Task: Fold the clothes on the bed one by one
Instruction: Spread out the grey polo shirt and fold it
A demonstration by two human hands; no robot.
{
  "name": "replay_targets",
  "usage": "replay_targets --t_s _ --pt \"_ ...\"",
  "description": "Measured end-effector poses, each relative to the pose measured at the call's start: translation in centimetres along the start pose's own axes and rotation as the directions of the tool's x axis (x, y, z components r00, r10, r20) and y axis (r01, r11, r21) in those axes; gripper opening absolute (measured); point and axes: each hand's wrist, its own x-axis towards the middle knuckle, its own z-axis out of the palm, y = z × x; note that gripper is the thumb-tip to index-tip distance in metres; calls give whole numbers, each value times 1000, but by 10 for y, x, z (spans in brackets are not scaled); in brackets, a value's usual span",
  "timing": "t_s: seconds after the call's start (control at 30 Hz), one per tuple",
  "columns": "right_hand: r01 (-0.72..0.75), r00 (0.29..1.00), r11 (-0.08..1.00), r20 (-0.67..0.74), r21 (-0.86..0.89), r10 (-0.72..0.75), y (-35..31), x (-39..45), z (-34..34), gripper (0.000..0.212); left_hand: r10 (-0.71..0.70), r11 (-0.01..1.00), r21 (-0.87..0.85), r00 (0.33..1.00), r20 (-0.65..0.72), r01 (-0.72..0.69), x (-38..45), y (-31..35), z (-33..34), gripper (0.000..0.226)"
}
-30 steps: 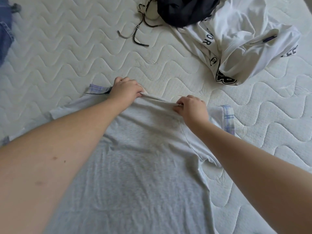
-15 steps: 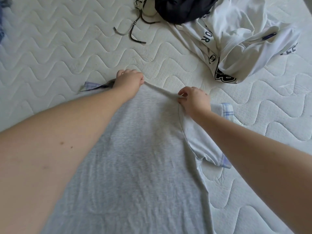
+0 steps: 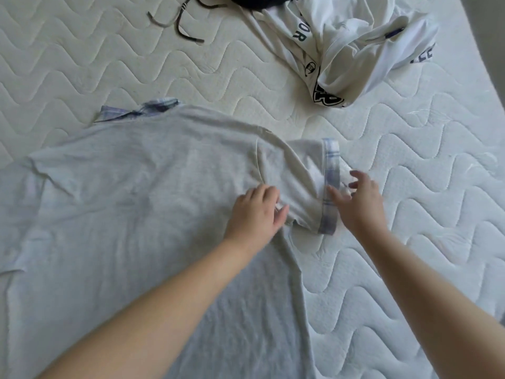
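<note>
1. The bed (image 3: 114, 64), a quilted white mattress, carried the grey T-shirt (image 3: 142, 203) spread flat across its near left part, one plaid-cuffed sleeve (image 3: 308, 187) lying toward the right edge.
2. The step looked like flattening before the first fold; next, the sleeve probably needed taking by its cuff and turning inward.
3. A crumpled white garment (image 3: 363, 50) waited near the far right corner.
4. The left hand (image 3: 255, 212) rested on the shirt beside the sleeve seam, fingers loosely bent, gripping nothing.
5. The right hand (image 3: 358, 203), fingers spread wide, reached at the cuff and held nothing.

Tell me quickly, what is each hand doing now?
Left hand: open, resting on the grey shirt.
Right hand: open, fingers spread by the sleeve cuff, holding nothing.
</note>
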Motion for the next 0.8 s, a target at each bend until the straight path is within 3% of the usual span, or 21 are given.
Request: replay_targets --t_s 0.13,0.3,0.4,0.5,0.67,0.8 --pt "-126 980 991 147 -38 130 20 -23 8 52 -285 937 -135 930 233 321 -40 37 21 46" --pt "-86 975 996 200 -36 91 21 -27 10 29 -413 893 -97 887 208 439 -37 50 32 27" --pt "-76 985 995 157 61 66 20 -22 6 23 -383 903 -118 899 211 413 -27 57 32 15" --pt "-83 994 985 80 149 72 23 -19 1 20 -303 939 -98 926 223 331 -16 56 28 19" --pt "-114 984 949 162 294 68 26 -19 -2 17 -167 977 -99 969 180 186 23 34 13 24" --pt "-101 989 816 150 570 18 7 0 -7 41 -121 990 -55 986 118 128 73 14 0 20"
